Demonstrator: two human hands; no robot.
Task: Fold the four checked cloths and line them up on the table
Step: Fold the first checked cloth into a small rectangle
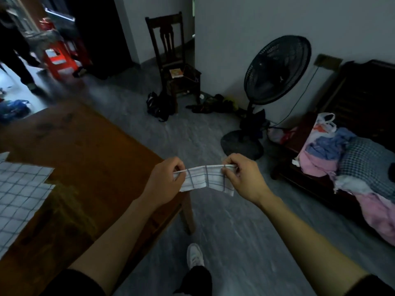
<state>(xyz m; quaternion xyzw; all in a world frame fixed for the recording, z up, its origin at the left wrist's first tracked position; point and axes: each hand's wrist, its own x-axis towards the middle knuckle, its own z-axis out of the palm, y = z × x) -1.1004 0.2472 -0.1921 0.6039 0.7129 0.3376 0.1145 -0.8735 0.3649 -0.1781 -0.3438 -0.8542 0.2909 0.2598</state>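
Fingers of the left hand and right hand pinch the folded cloth's top corners, beyond the table edge. Cloth looks light and limp; corners suit gripping.

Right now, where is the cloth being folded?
In the head view, the folded checked cloth hangs stretched between the left hand and right hand, in the air just off the wooden table's right corner.

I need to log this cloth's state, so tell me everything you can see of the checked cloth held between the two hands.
The checked cloth is white woven fabric with dark grid lines, folded into a narrow band. It is held taut in the air beyond the table's corner, above the floor. The left hand and right hand pinch its upper corners; the lower edge hangs loose and uneven. Nothing else touches it.
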